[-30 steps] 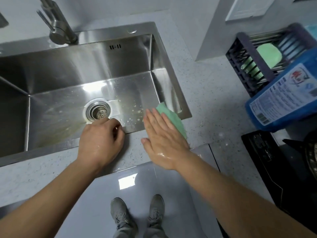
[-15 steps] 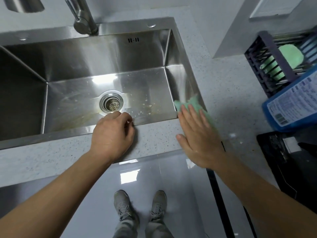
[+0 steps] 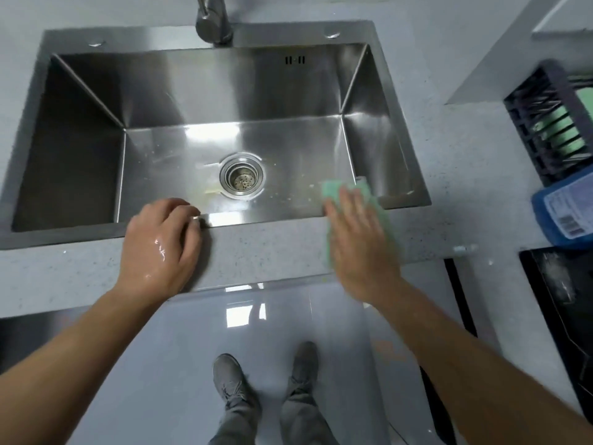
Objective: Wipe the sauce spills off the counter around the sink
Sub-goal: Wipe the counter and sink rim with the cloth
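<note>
A green cloth (image 3: 382,207) lies over the front right edge of the steel sink (image 3: 80,36), partly on the speckled grey counter (image 3: 272,248). My right hand (image 3: 359,239) presses flat on the cloth, fingers pointing toward the basin; the hand hides most of it. My left hand (image 3: 163,242), wet and shiny, rests on the counter with its fingers curled over the sink's front rim. Small pale specks dot the sink floor near the drain (image 3: 242,176). I see no clear sauce marks on the counter.
The faucet (image 3: 213,20) stands behind the sink. At the right are a dark dish rack (image 3: 526,123) with a green item, a blue bottle (image 3: 564,213) lying on its side, and a black stove top (image 3: 561,300). My feet show on the glossy floor below.
My right hand has slid the cloth along the counter's front edge near the sink's right corner. The view has swung left, bringing the whole sink into frame. My left hand stays on the rim.
</note>
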